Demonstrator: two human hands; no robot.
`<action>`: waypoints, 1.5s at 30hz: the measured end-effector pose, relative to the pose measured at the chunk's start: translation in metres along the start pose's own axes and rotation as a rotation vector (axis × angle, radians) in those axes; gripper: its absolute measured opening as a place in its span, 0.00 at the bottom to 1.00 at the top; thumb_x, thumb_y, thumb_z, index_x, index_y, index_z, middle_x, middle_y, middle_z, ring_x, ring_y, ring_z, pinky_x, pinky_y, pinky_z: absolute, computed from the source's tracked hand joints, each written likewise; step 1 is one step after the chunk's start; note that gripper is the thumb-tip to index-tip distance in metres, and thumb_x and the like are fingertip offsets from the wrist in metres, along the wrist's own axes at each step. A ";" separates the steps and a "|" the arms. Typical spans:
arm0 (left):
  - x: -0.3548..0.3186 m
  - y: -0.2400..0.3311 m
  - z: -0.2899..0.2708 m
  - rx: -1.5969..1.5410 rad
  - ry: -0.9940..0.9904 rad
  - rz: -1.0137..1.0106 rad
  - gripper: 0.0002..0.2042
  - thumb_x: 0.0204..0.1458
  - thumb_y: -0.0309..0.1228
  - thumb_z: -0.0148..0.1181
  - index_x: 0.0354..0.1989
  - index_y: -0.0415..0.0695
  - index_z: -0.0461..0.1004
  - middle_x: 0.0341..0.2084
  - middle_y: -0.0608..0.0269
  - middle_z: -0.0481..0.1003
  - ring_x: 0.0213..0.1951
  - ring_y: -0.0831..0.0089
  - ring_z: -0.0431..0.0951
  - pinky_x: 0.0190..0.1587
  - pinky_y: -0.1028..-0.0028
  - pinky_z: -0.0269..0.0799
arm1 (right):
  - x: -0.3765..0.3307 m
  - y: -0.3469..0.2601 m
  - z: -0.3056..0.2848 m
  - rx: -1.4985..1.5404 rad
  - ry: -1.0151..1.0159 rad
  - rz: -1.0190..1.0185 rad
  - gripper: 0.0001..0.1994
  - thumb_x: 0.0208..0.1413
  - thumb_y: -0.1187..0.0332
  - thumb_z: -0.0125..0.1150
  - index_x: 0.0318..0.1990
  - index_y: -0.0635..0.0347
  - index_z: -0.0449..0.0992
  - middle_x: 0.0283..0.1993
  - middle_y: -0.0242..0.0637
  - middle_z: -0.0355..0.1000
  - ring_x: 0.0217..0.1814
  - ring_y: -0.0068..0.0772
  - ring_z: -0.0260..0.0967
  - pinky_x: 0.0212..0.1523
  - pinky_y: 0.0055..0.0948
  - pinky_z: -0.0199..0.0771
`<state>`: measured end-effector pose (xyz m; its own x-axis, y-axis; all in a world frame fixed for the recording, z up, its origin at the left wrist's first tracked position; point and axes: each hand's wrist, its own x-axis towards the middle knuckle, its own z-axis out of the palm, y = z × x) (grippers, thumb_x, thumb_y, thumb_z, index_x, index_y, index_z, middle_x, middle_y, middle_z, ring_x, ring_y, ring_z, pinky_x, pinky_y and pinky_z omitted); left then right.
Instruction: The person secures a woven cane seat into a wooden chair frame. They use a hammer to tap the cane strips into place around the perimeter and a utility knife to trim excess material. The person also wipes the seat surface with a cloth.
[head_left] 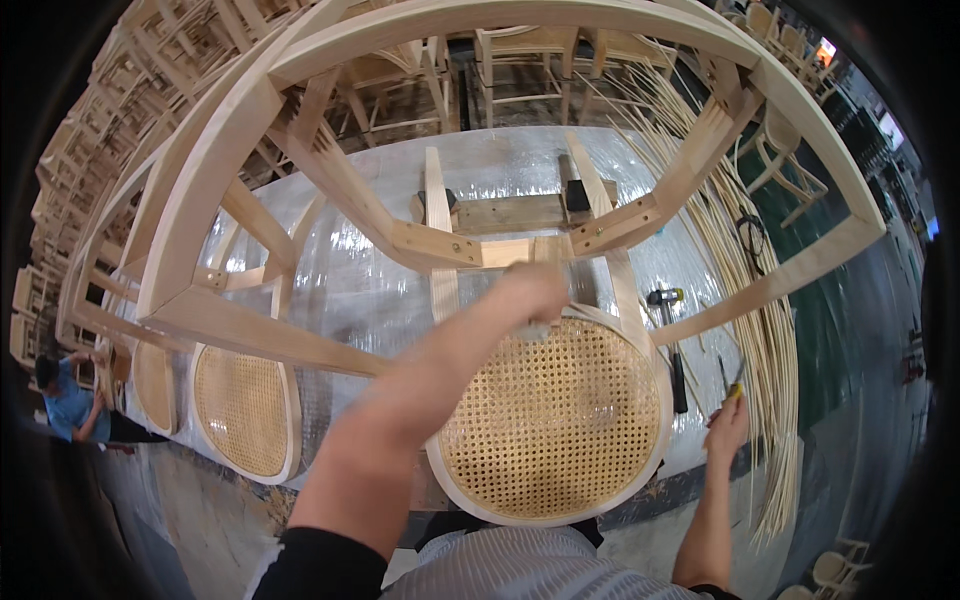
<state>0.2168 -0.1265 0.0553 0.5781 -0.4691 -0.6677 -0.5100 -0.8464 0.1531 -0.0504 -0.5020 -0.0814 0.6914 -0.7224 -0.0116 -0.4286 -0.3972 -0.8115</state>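
An unfinished wooden chair frame [510, 252] rests on its back in front of me, and its round woven cane panel [555, 420] in a pale wood rim is closest to my body. My left hand [538, 292], blurred by motion, is closed at the panel's far edge, below the frame's crossbar. Something pale shows under its fingers, too smeared to name. Off to the right, my right hand [728, 430] grips a yellow-handled tool [737, 391] with a thin dark blade pointing away from me. Between that hand and the panel lies a mallet [678, 383] with a black handle.
Long thin cane strips [765, 370] run along the table's right side. Plastic sheeting [370, 240] covers the table. At the left are another chair with a cane panel [240, 410] and a person in blue [72, 400]. Stacked chair frames [110, 150] fill the back left.
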 end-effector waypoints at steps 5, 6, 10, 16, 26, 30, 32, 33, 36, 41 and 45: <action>0.036 -0.024 -0.043 0.180 -0.043 0.351 0.22 0.53 0.25 0.66 0.57 0.58 0.86 0.49 0.59 0.87 0.44 0.62 0.87 0.46 0.62 0.82 | -0.120 -0.064 0.072 0.250 -0.270 -0.181 0.23 0.66 0.73 0.56 0.67 0.70 0.69 0.39 0.31 0.71 0.35 0.18 0.68 0.32 0.23 0.69; 0.043 -0.036 -0.041 0.210 -0.060 0.334 0.22 0.52 0.25 0.67 0.56 0.58 0.86 0.47 0.60 0.87 0.43 0.62 0.87 0.45 0.62 0.82 | -0.139 -0.096 0.097 0.323 -0.398 -0.021 0.23 0.65 0.74 0.57 0.67 0.71 0.69 0.42 0.30 0.71 0.37 0.19 0.68 0.34 0.24 0.70; 0.069 -0.018 -0.046 0.227 -0.080 0.404 0.18 0.49 0.27 0.72 0.50 0.55 0.89 0.42 0.61 0.88 0.42 0.64 0.87 0.45 0.65 0.82 | -0.167 -0.148 0.139 0.190 -0.536 -0.054 0.21 0.67 0.73 0.56 0.67 0.63 0.71 0.39 0.43 0.75 0.37 0.30 0.75 0.37 0.32 0.74; 0.087 -0.016 -0.043 0.300 -0.141 0.566 0.08 0.50 0.27 0.70 0.38 0.48 0.89 0.35 0.62 0.87 0.37 0.67 0.85 0.39 0.63 0.80 | -0.171 -0.179 0.172 0.078 -0.469 -0.348 0.20 0.67 0.71 0.57 0.65 0.62 0.72 0.41 0.54 0.76 0.41 0.58 0.77 0.44 0.47 0.76; 0.096 0.000 -0.028 0.304 -0.230 0.568 0.09 0.51 0.27 0.71 0.41 0.48 0.89 0.33 0.65 0.86 0.34 0.67 0.84 0.36 0.64 0.78 | -0.099 -0.179 0.200 0.244 -0.224 -0.130 0.18 0.63 0.64 0.64 0.56 0.67 0.77 0.41 0.54 0.80 0.43 0.50 0.81 0.46 0.44 0.77; 0.097 -0.022 -0.027 0.158 -0.225 0.480 0.14 0.53 0.26 0.70 0.47 0.53 0.89 0.37 0.64 0.87 0.38 0.67 0.84 0.40 0.65 0.78 | -0.066 -0.194 0.218 0.117 -0.372 -0.025 0.18 0.61 0.61 0.66 0.50 0.69 0.81 0.40 0.58 0.81 0.45 0.56 0.81 0.48 0.47 0.78; 0.091 -0.034 -0.033 0.183 -0.174 0.462 0.21 0.53 0.25 0.70 0.56 0.59 0.86 0.43 0.62 0.86 0.43 0.66 0.83 0.46 0.65 0.78 | -0.065 -0.196 0.219 -0.020 -0.349 -0.111 0.18 0.60 0.60 0.66 0.47 0.69 0.82 0.39 0.59 0.81 0.45 0.60 0.81 0.50 0.49 0.78; 0.088 -0.039 -0.034 0.194 -0.150 0.461 0.24 0.53 0.25 0.70 0.60 0.62 0.85 0.46 0.61 0.86 0.46 0.65 0.83 0.48 0.65 0.77 | -0.065 -0.194 0.217 -0.052 -0.335 -0.133 0.17 0.60 0.60 0.67 0.46 0.68 0.82 0.39 0.60 0.81 0.45 0.61 0.81 0.50 0.50 0.78; 0.075 -0.058 -0.037 0.253 -0.007 0.381 0.33 0.53 0.26 0.71 0.69 0.71 0.77 0.55 0.60 0.83 0.53 0.61 0.82 0.56 0.64 0.76 | -0.064 -0.197 0.214 -0.103 -0.317 -0.190 0.17 0.60 0.60 0.67 0.45 0.67 0.82 0.40 0.61 0.81 0.46 0.64 0.80 0.51 0.52 0.78; 0.057 -0.059 -0.039 0.326 0.018 0.332 0.34 0.51 0.30 0.73 0.69 0.72 0.76 0.58 0.59 0.82 0.56 0.57 0.82 0.59 0.62 0.77 | -0.066 -0.198 0.217 -0.111 -0.325 -0.212 0.16 0.61 0.59 0.67 0.44 0.66 0.82 0.39 0.60 0.80 0.46 0.64 0.79 0.51 0.52 0.78; 0.044 -0.043 -0.031 0.403 0.039 0.266 0.33 0.52 0.29 0.73 0.68 0.73 0.77 0.60 0.68 0.82 0.58 0.61 0.82 0.58 0.62 0.79 | -0.069 -0.195 0.215 -0.113 -0.304 -0.226 0.17 0.61 0.58 0.67 0.43 0.66 0.82 0.39 0.59 0.81 0.45 0.64 0.80 0.50 0.52 0.78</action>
<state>0.2842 -0.1186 0.0416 0.4132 -0.6719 -0.6147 -0.8452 -0.5342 0.0156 0.1107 -0.2532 -0.0477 0.9091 -0.4157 -0.0265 -0.2954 -0.5987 -0.7445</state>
